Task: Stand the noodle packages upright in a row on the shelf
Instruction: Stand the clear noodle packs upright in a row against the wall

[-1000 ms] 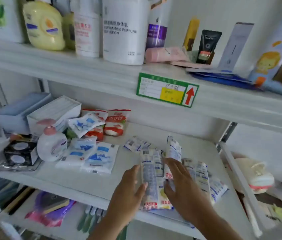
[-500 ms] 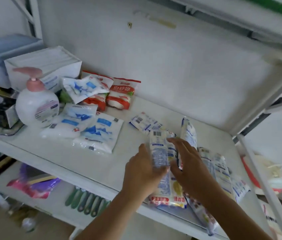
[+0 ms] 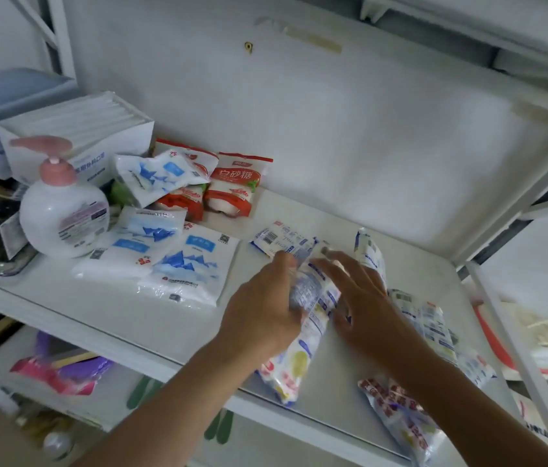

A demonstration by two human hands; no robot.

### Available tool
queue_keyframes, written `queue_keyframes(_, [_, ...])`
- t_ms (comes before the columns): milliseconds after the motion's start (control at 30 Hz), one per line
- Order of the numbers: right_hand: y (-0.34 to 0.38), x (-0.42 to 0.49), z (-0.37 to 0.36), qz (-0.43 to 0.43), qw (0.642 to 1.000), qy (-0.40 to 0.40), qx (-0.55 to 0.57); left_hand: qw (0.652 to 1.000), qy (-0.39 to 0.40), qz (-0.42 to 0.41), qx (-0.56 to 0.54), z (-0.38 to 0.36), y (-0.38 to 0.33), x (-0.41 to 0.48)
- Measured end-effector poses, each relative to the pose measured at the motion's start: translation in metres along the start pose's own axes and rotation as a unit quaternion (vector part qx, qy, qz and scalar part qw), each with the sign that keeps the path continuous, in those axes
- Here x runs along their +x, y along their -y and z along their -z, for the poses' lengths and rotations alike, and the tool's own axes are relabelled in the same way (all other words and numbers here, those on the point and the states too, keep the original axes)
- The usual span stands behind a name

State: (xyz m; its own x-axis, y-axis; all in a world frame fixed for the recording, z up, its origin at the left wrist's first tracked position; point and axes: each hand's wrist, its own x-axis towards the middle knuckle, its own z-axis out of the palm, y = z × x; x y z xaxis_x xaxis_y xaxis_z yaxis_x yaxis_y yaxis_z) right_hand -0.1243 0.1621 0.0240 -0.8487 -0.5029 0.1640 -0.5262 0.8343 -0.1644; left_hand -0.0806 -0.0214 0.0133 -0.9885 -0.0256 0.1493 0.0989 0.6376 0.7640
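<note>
Several long white-and-blue noodle packages lie flat on the white shelf (image 3: 299, 210). My left hand (image 3: 262, 308) grips the middle of one noodle package (image 3: 302, 345), whose lower end points at the shelf's front edge. My right hand (image 3: 356, 298) rests spread-fingered against the same package from the right. Another noodle package (image 3: 281, 239) lies flat just beyond my fingertips. One more (image 3: 371, 252) lies behind my right hand, and a pile of noodle packages (image 3: 430, 326) sits under and right of my right forearm. A package with red print (image 3: 400, 419) overhangs the front edge.
Left on the shelf lie white bags with blue mountain print (image 3: 178, 264), red-and-white sugar bags (image 3: 235, 187), a pump bottle with a pink top (image 3: 60, 203) and a white box (image 3: 80, 136). A white back wall and the frame post (image 3: 501, 332) bound the shelf.
The view has tilted down onto the shelf. Both hands have closed in on one package, my left hand now wrapped round its middle, and it has turned slightly askew.
</note>
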Motion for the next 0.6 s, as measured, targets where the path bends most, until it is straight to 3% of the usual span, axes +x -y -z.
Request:
queue_keyframes(233, [-0.001, 0.025, 0.009, 0.011, 0.993, -0.031, -0.115, 0.956, -0.073, -0.162, 0.233, 0.025, -0.013, 0.016])
queue_keyframes(367, [0.008, 0.034, 0.007, 0.011, 0.996, 0.015, -0.085, 0.925, -0.093, -0.232, 0.286, 0.032, -0.007, 0.020])
queue_keyframes(600, [0.012, 0.038, 0.001, -0.058, 0.998, -0.002, 0.035, 0.916, -0.166, -0.279, 0.236, 0.018, 0.019, 0.025])
